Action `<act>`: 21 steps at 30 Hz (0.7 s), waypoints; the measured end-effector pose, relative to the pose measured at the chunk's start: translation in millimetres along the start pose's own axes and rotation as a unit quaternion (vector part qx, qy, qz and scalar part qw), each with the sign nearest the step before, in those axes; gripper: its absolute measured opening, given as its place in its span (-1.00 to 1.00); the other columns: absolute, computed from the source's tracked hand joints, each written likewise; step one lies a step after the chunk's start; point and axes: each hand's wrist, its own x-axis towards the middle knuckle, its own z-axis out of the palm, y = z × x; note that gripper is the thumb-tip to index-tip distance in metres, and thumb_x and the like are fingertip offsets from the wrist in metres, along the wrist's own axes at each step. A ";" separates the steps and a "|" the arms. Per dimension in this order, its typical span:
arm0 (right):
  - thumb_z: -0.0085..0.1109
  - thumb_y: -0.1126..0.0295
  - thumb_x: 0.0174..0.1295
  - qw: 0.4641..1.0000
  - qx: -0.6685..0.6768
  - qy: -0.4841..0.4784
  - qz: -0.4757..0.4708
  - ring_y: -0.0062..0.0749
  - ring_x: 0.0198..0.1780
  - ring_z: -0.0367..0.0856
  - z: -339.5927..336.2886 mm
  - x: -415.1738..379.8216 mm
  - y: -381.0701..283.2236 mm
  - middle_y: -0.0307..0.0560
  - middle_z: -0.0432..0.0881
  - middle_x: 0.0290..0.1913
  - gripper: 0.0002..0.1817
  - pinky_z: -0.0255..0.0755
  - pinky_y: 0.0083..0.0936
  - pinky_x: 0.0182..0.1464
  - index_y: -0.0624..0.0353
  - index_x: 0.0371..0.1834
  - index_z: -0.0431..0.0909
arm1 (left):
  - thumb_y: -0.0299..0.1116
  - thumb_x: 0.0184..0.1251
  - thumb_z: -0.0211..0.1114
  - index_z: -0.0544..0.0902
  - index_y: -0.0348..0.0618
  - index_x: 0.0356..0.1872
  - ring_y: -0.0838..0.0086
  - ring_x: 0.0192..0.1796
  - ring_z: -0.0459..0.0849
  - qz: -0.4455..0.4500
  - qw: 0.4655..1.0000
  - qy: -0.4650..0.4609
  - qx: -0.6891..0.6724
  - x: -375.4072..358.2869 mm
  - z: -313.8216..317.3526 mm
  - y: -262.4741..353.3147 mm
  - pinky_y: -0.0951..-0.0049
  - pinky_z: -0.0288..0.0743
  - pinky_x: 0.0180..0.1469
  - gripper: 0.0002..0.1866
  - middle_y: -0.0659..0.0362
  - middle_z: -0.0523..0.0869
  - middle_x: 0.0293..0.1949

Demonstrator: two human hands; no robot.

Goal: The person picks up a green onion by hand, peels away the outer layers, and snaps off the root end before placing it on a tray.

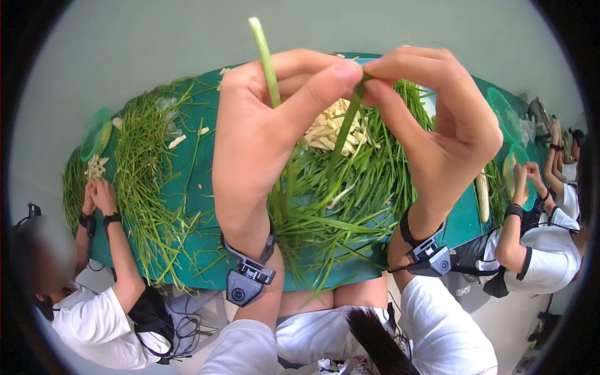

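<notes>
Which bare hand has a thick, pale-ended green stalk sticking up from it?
The left hand: that stalk rises beside its thumb. No such stalk rises from the right hand, which has a thin, dark green leaf at its fingertips.

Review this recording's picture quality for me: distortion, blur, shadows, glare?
Head view: strong fisheye bowing curves the green table, and black darkens the picture's corners. Head view: the co-worker's head at left is smeared out, while the left hand, right hand and green stalk look fairly crisp. Head view: shadows are soft; the white sleeve looks bright.
</notes>
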 end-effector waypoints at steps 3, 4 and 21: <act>0.23 0.81 -0.09 0.999 -0.012 -0.012 -0.033 -0.39 -0.21 0.59 0.5 1.2 5.2 0.00 0.63 -0.30 -0.78 0.46 -0.57 -0.14 0.45 -0.32 0.58 | -0.32 0.19 0.33 0.69 -0.26 -0.24 0.85 -0.59 0.24 -0.005 1.000 0.001 0.004 0.2 -1.2 0.6 0.77 0.00 -0.55 -0.78 0.32 0.68 -0.45; 0.23 0.81 -0.10 0.999 -0.007 -0.016 -0.030 -0.38 -0.20 0.60 0.9 1.4 6.4 0.01 0.64 -0.29 -0.77 0.46 -0.57 -0.13 0.43 -0.31 0.59 | -0.33 0.19 0.34 0.68 -0.28 -0.21 0.86 -0.58 0.25 -0.010 1.000 0.002 0.010 0.5 -1.7 0.9 0.77 0.00 -0.55 -0.77 0.30 0.70 -0.42; 0.22 0.67 0.08 0.967 0.190 -0.009 0.167 -0.50 -0.14 0.57 4.1 -2.3 0.2 -0.06 0.64 -0.22 -0.81 0.41 -0.62 -0.04 0.44 -0.20 0.57 | -0.51 0.17 0.33 0.61 -0.32 -0.16 0.64 -0.24 0.65 0.038 0.999 -0.004 0.028 -0.1 -2.7 2.6 0.71 0.45 -0.15 -0.79 0.16 0.74 -0.32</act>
